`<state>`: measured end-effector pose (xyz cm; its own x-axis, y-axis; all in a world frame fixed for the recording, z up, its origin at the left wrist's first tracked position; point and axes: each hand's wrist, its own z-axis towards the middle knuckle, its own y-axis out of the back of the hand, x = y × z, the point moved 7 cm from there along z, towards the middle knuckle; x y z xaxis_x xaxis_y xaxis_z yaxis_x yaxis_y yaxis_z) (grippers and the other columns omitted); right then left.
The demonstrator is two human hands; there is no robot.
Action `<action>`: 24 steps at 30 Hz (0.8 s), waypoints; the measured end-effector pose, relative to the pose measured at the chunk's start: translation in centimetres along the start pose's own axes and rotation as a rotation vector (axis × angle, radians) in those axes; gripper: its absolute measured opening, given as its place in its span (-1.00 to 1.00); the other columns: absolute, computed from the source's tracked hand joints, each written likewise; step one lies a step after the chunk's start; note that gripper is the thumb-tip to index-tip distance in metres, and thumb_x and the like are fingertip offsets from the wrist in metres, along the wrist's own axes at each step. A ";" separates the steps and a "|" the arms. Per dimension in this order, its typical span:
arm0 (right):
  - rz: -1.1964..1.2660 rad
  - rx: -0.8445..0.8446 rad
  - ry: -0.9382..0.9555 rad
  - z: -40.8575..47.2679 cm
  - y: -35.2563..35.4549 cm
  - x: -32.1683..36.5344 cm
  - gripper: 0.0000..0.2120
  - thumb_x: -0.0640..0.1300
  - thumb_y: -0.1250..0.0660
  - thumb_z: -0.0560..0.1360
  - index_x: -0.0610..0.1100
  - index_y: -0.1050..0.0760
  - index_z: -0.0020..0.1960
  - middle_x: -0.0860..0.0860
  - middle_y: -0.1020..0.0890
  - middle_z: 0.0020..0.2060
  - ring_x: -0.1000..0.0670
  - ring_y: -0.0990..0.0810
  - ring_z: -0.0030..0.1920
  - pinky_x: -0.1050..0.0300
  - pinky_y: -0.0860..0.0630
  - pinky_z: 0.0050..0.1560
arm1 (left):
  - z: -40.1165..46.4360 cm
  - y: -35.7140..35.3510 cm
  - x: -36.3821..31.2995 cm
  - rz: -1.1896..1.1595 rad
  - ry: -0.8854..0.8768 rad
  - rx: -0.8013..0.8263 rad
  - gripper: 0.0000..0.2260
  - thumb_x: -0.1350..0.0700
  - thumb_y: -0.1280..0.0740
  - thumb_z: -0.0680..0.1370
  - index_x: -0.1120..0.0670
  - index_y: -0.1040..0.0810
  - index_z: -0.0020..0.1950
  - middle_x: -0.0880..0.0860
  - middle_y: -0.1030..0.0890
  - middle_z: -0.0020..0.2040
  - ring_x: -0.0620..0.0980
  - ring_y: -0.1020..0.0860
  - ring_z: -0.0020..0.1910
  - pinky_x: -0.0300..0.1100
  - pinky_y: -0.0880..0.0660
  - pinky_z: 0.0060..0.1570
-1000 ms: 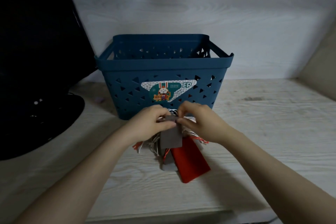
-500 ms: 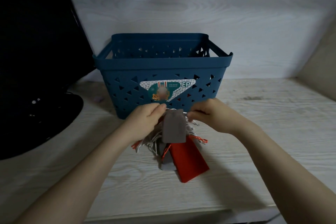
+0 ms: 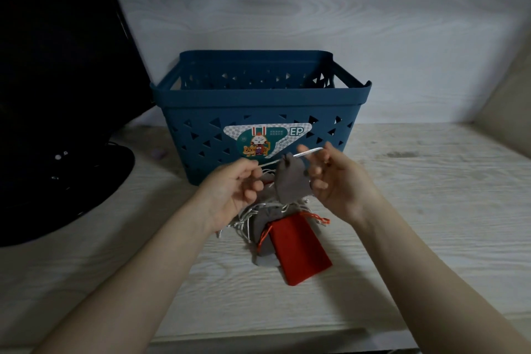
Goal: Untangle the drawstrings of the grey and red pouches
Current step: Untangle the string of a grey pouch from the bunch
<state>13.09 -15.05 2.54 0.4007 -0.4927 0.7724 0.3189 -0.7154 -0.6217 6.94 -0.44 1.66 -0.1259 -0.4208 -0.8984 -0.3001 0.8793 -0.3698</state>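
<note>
Head view: blue basket (image 3: pixel 258 129) behind pouch pile (image 3: pixel 275 227), contents unseen.

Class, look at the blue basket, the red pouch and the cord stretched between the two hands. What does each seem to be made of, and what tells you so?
Blue basket: likely moulded plastic; rigid walls, cut-out triangles, faint sheen. Red pouch: soft matte fabric, perhaps felt or suede-like; lies flat and limp. Cord, pulled taut between left hand and right hand: pale thin string, fibre unclear.
</note>
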 end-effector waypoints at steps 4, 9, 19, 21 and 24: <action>-0.078 -0.036 0.030 0.2 -0.5 -0.5 -0.67 0.00 -0.08 0.61 -0.08 -0.36 -0.28 0.08 -0.47 -0.42 0.16 -0.19 -0.60 0.36 -0.09 -0.63 | 0.1 -0.4 0.5 -0.089 0.024 -0.003 -0.72 0.21 -0.27 0.53 0.14 -0.43 -0.40 0.03 -0.55 -0.36 -0.17 -0.45 -0.51 -0.41 -0.33 -0.59; -0.724 -0.103 0.309 -0.5 -1.9 0.6 -0.68 -0.08 -0.22 0.57 -0.17 -0.52 -0.30 0.00 -0.47 -0.50 0.18 -0.24 -0.61 0.37 -0.17 -0.57 | 0.1 -0.6 -0.5 0.114 -0.155 -0.027 -0.73 0.15 -0.24 0.57 0.11 -0.36 -0.34 0.03 -0.38 -0.38 -0.11 -0.38 -0.45 -0.30 -0.32 -0.44; -1.293 0.040 0.839 -0.9 -5.0 0.0 -0.77 -0.03 -0.34 0.45 -0.16 -0.64 -0.24 -0.01 -0.58 -0.47 0.04 -0.51 -0.44 0.08 -0.46 -0.39 | -1.1 -1.8 -2.7 0.419 -0.407 -0.077 -0.70 0.07 -0.20 0.60 0.10 -0.37 -0.32 0.03 -0.30 -0.39 -0.18 -0.30 -0.47 -0.37 -0.28 -0.47; -1.360 -0.005 0.868 -0.8 -4.9 0.1 -0.72 0.04 -0.29 0.44 -0.15 -0.65 -0.21 -0.05 -0.61 -0.42 -0.04 -0.55 -0.39 -0.02 -0.50 -0.37 | -1.3 -2.0 -2.9 0.464 -0.437 -0.076 -0.69 0.06 -0.19 0.60 0.09 -0.34 -0.34 0.01 -0.28 -0.40 -0.19 -0.29 -0.47 -0.33 -0.26 -0.43; -1.459 -0.012 0.874 -1.0 -5.3 0.0 -0.70 0.06 -0.27 0.45 -0.15 -0.64 -0.20 -0.06 -0.62 -0.39 -0.07 -0.56 -0.36 -0.04 -0.51 -0.35 | -1.7 -2.1 -3.3 0.508 -0.506 -0.118 -0.66 0.01 -0.17 0.60 0.06 -0.33 -0.36 -0.05 -0.33 -0.40 -0.24 -0.32 -0.47 -0.36 -0.25 -0.44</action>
<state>10.49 -11.75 6.01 -0.7563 0.4262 0.4963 -0.0406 -0.7878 0.6146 6.40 -1.27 5.80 0.1671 0.2131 -0.9627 -0.4246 0.8968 0.1248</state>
